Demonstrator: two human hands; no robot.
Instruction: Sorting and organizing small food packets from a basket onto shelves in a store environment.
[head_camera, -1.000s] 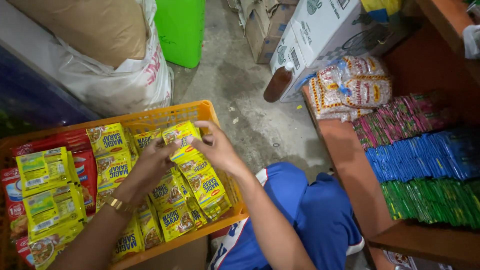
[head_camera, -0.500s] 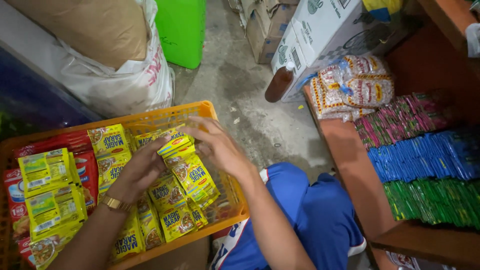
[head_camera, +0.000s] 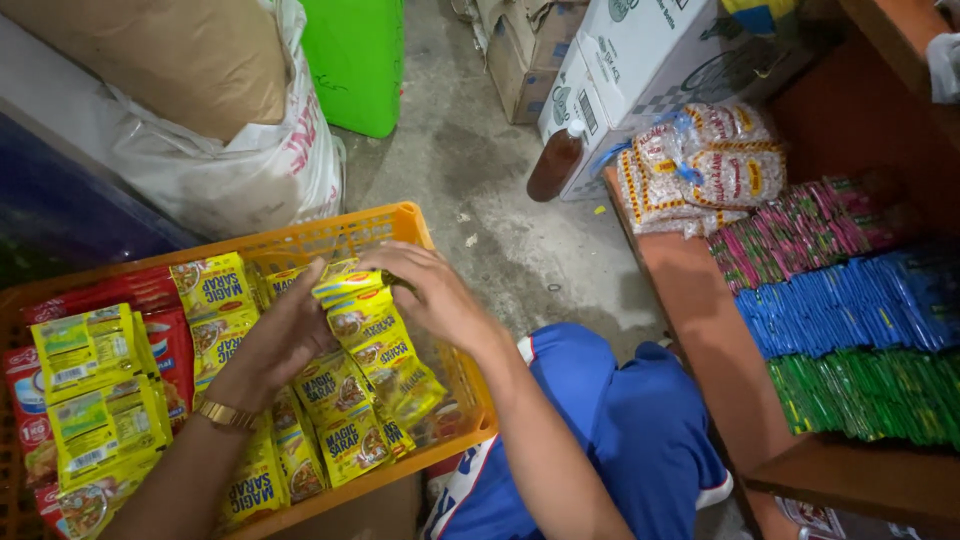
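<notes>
My left hand (head_camera: 285, 335) and right hand (head_camera: 430, 295) both pinch a hanging strip of yellow sachets (head_camera: 375, 340) over the orange crate (head_camera: 400, 220), with more yellow strips beneath, red packets (head_camera: 150, 290) at the crate's far left and green-yellow packs (head_camera: 90, 395) beside them. The crate's left edge is cut off, and my palms hide the strip's top. On the wooden shelf (head_camera: 700, 330) to my right lie pink, blue and green sachet rows, with bare concrete floor (head_camera: 500, 210) between.
</notes>
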